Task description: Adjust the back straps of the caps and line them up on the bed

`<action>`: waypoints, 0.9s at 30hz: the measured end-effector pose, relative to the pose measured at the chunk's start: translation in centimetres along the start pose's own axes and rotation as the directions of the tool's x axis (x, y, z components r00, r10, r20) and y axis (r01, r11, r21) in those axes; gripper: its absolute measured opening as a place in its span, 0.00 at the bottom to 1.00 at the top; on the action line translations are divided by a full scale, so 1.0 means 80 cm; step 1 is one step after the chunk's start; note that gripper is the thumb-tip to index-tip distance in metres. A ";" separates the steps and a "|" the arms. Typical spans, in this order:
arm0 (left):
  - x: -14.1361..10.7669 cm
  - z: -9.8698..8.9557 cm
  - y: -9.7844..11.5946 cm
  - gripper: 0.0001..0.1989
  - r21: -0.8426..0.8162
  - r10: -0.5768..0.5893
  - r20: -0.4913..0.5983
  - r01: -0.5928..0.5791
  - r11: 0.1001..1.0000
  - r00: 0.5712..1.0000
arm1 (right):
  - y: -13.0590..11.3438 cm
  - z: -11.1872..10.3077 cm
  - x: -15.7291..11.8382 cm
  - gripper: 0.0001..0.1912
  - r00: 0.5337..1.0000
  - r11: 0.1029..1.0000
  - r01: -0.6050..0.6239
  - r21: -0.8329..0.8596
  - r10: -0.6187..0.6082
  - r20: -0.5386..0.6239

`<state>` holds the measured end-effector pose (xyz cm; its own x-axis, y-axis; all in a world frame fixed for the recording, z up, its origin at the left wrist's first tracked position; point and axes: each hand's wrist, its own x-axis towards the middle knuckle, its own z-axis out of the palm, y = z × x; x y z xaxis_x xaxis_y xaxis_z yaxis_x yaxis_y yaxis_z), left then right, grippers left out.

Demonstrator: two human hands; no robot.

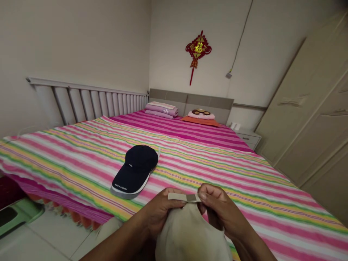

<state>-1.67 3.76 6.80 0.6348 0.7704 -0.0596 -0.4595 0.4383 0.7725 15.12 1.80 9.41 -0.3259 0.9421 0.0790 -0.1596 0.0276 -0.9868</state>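
The left hand [162, 208] and the right hand [220, 204] hold the back strap [176, 197] of a beige cap [190, 233]. The fingers of the left hand are closed around the left part of this strap, with the thumb under it. The fingers of the right hand pinch the other end, just beside a metal buckle [191, 198], which sits between the two hands. The crown of the beige cap is directly below the fingers, and its lower part goes out of the view. The curved edge of its back opening runs down below the right fingers.

Ahead of the left fingers and to their left, a dark blue cap [137, 166] lies on the striped sheet [244, 185]. Its brim points toward the near left, and a grey brim edge [122, 194] shows under it. The blue cap is apart from both hands.

To the right of the right fingers, the sheet is flat and gives wide open room. In front of the fingers it is also open, up to the folded purple bedding [161, 110] and the pink folded bedding [201, 115] near the headboard [208, 101]. The near bed edge runs on the left of the left fingers, with the tiled floor [57, 232] and a green stool [23, 214] beyond this edge.
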 end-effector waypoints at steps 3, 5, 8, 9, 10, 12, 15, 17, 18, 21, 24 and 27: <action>0.001 -0.002 -0.005 0.07 -0.009 -0.048 0.050 0.049 0.999 0.998 | 0.008 0.002 0.002 0.14 1.000 0.998 0.004 0.068 -0.004 0.006; 0.002 -0.001 -0.009 0.07 -0.043 -0.043 0.035 0.044 0.998 0.998 | 0.013 0.005 0.003 0.13 1.000 0.994 -0.009 0.109 0.008 0.005; 0.002 0.000 -0.016 0.10 -0.085 -0.018 0.011 0.019 0.996 1.000 | 0.018 0.014 0.005 0.12 0.999 0.984 -0.035 0.172 0.029 0.039; 0.001 0.000 -0.017 0.11 -0.090 -0.013 0.009 0.014 0.996 1.000 | 0.018 0.016 0.005 0.12 0.998 0.981 -0.043 0.192 0.035 0.049; 0.001 -0.001 -0.017 0.12 -0.088 -0.011 0.013 0.012 0.996 1.000 | 0.018 0.018 0.005 0.12 0.998 0.978 -0.051 0.204 0.042 0.049; -0.001 -0.003 -0.015 0.12 -0.096 0.020 0.028 -0.017 0.995 0.999 | 0.017 0.016 0.006 0.12 0.998 0.970 -0.053 0.237 0.057 -0.010; -0.004 -0.009 -0.008 0.12 -0.158 0.090 0.005 -0.088 0.984 0.996 | 0.016 -0.001 0.011 0.12 0.975 0.923 0.019 0.385 0.069 -0.212; -0.003 -0.013 -0.006 0.11 -0.210 0.105 -0.056 -0.115 0.971 0.993 | 0.018 -0.015 0.013 0.13 0.952 0.876 0.093 0.473 0.060 -0.299; -0.001 -0.014 -0.006 0.11 -0.222 0.100 -0.077 -0.115 0.968 0.992 | 0.019 -0.020 0.013 0.13 0.954 0.873 0.103 0.476 0.049 -0.296; 0.004 -0.017 -0.010 0.10 -0.166 0.078 -0.080 -0.091 0.982 0.994 | 0.022 -0.023 0.006 0.14 0.993 0.950 -0.040 0.310 0.072 -0.092; 0.010 -0.016 -0.012 0.10 -0.009 0.018 -0.073 -0.019 1.000 0.997 | 0.025 -0.010 -0.003 0.17 0.961 0.964 -0.243 0.110 0.224 0.164; 0.012 -0.016 -0.011 0.12 0.077 -0.058 -0.075 0.064 0.995 0.996 | 0.031 0.001 -0.003 0.17 0.958 0.963 -0.258 0.078 0.244 0.152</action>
<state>-1.43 4.72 5.26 0.6122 0.7761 -0.1513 -0.3692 0.4498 0.8133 14.70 1.64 6.98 -0.4927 0.8582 -0.1440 -0.1419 -0.2426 -0.9597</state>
